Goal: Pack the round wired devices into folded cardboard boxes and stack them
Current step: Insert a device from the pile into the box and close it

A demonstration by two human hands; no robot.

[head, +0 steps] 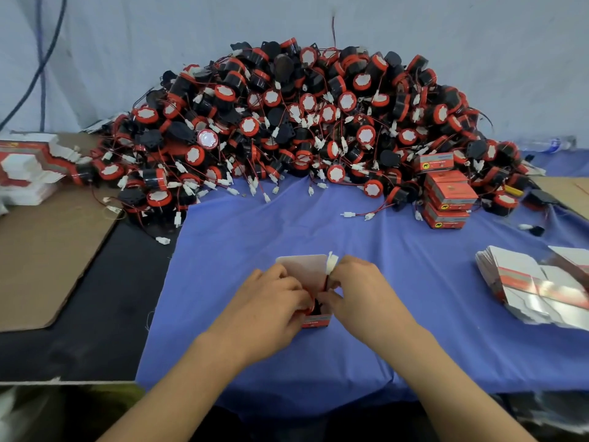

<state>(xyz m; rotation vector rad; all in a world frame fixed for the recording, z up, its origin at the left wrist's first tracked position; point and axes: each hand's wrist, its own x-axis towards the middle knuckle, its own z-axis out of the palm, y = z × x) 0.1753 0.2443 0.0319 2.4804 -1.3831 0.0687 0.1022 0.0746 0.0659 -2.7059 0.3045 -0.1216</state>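
far left: stack of flat box blanks (28, 167) on the brown cardboard sheet (47, 250), well away from me. behind, spreading across the back of the table, the big heap of round wired devices (287, 122), red rims, black bodies, white plugs poking out everywhere.

center, close to me on the blue cloth (255, 224): the open box (314, 320) i'm filling. my left hand (271, 301) is wrapped round its left side, fingers curled over the rim, pinning the device (314, 309) inside; only a bit of red and black shows between my hands, so can't tell how deep it sits. lid flap (301, 266) stands up at the far side, pointing away from me. my right hand (360, 288) touches the box on its right & pinches the red/black wire just below the white plug (331, 263), which sticks up above the rim next to the flap. both hands closed, nearly touching each other over the box mouth.

what matters next, i reckon: wire runs upright, plug above the opening, box mouth straight below it. right hand is the nearer one, so it should fold the wire down & in, left holds box steady, then flap comes toward me.

right: stack of finished boxes (446, 199) at the heap's edge, well apart from my hands. far right: more flat blanks (535, 288) fanned on the cloth.
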